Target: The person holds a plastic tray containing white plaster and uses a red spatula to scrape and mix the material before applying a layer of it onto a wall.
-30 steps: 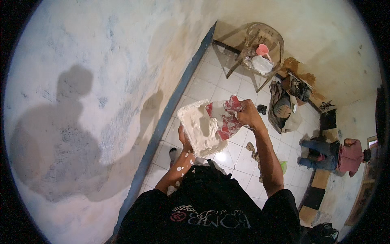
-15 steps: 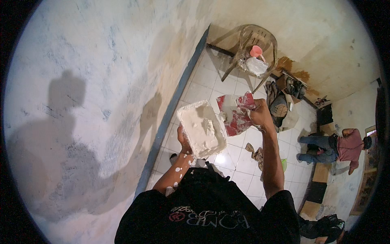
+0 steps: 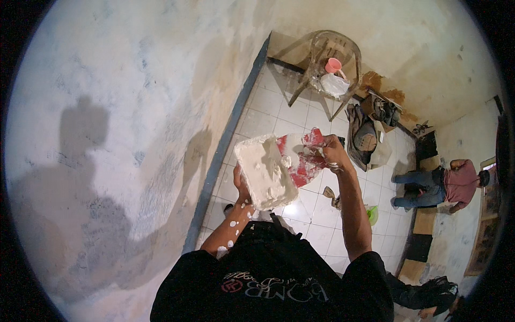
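My left hand [image 3: 242, 185] is closed around the left side of a rectangular tub [image 3: 266, 201], which is coated in off-white filler paste [image 3: 263, 172]. In my right hand [image 3: 333, 154] is a wide red putty spreader [image 3: 300, 174], its face smeared with the same paste. The spreader's left edge meets the right rim of the tub, and a lump of paste sits at that spot. White splashes dot my left forearm. The tub hides most of the fingers of my left hand.
A patchy painted wall [image 3: 134, 134] with a blue base strip [image 3: 225, 139] rises on the left. Ahead stands a plastic chair [image 3: 316, 75] bearing a pink dipper [image 3: 333, 65] and a white bag [image 3: 335, 85]. Sacks [image 3: 365, 137] lie at right; a person [image 3: 445, 182] stands beyond.
My right hand has brought the spreader left, from beside the tub to its right rim. The tub stays nearly in place. The person at the far right has shifted an arm.
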The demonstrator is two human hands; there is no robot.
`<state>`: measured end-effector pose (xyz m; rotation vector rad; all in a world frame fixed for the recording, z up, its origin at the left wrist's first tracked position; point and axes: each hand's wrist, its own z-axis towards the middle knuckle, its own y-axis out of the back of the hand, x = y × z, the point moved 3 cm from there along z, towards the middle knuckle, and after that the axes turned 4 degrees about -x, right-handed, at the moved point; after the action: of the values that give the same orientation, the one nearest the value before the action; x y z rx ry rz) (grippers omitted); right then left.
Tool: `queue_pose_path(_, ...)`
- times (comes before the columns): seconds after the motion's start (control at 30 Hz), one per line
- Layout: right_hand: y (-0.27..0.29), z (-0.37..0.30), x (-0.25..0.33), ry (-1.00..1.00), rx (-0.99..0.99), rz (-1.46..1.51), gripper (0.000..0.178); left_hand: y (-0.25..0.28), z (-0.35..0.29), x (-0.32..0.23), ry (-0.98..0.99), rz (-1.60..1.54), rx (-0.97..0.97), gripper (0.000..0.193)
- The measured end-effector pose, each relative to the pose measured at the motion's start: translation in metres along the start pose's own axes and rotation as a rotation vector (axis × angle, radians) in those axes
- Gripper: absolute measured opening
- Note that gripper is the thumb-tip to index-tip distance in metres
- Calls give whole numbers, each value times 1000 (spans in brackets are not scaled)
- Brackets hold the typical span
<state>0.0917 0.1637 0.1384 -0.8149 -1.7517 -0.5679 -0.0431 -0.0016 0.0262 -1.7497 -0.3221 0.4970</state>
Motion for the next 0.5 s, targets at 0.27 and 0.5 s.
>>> queue_pose_path(0.27, -20, -30, 47, 663, 17, -510, 13, -2, 2, -6, 76, 48, 35, 63)
queue_pose_path(0.5, -26, -42, 27, 1186, 274, -943, 33, -14, 10, -16, 83, 112, 30, 63)
